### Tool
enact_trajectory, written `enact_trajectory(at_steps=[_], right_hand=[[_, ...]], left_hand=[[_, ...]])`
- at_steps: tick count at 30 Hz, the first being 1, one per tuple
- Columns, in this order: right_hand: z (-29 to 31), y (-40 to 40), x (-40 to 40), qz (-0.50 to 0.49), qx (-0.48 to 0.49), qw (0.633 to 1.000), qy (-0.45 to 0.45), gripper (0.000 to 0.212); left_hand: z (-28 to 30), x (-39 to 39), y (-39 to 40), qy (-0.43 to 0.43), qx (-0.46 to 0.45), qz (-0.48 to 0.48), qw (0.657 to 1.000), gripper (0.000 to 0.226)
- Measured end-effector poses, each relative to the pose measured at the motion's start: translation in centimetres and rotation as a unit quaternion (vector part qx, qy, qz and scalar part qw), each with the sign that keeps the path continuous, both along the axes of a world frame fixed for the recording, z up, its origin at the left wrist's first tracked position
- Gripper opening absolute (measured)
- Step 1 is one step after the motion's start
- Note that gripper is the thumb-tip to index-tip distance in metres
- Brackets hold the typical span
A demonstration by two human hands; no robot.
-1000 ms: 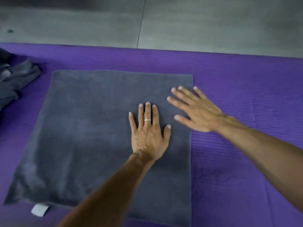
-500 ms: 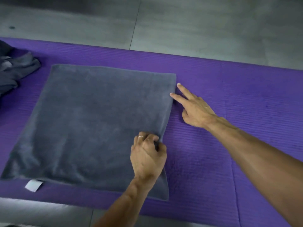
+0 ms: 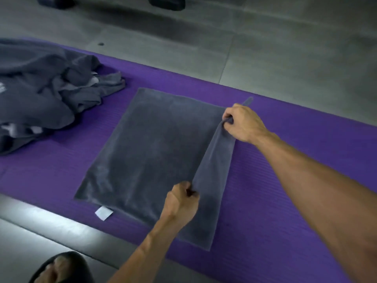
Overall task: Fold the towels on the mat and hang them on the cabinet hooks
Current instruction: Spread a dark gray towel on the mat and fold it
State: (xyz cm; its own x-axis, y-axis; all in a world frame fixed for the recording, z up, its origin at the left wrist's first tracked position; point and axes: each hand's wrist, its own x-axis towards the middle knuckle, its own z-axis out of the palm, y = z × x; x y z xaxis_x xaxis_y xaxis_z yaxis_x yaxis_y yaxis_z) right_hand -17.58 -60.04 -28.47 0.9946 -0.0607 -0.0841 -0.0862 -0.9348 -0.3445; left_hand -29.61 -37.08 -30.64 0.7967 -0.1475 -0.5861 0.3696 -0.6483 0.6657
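A dark grey towel (image 3: 151, 152) lies flat on the purple mat (image 3: 285, 180), with a white label (image 3: 103, 213) at its near left edge. Its right edge is lifted and turned over toward the left as a narrow strip. My right hand (image 3: 242, 124) pinches that edge near the far corner. Closer to me, my left hand (image 3: 180, 203) pinches the same raised edge. Both hands hold the fabric a little above the towel's surface.
A crumpled heap of more grey towels (image 3: 44, 94) lies on the mat at the left. Grey tiled floor (image 3: 265, 48) surrounds the mat. Two dark objects stand at the top edge. My knee or foot (image 3: 61, 268) shows at the bottom left.
Both hands went from resting flat on the towel to gripping its right edge, which is now lifted and carried leftward. The view has pulled back, showing the towel heap.
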Motion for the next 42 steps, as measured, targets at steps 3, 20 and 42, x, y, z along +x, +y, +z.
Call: enact_trajectory(at_steps=[3, 20, 42], right_hand=[[0.2, 3.1, 3.3, 0.023, -0.013, 0.999, -0.023, 0.01], [-4.8, 21.9, 16.8, 0.091, -0.057, 0.993, -0.058, 0.018], [-8.0, 12.7, 16.1, 0.144, -0.133, 0.979, 0.061, 0.071]], left_hand=[[0.0, 1.3, 3.9, -0.085, 0.044, 0.057, 0.994, 0.029], [-2.6, 10.6, 19.0, -0.227, 0.254, 0.11, 0.934, 0.018], [-7.1, 10.4, 13.3, -0.289, 0.34, -0.118, 0.887, 0.073]])
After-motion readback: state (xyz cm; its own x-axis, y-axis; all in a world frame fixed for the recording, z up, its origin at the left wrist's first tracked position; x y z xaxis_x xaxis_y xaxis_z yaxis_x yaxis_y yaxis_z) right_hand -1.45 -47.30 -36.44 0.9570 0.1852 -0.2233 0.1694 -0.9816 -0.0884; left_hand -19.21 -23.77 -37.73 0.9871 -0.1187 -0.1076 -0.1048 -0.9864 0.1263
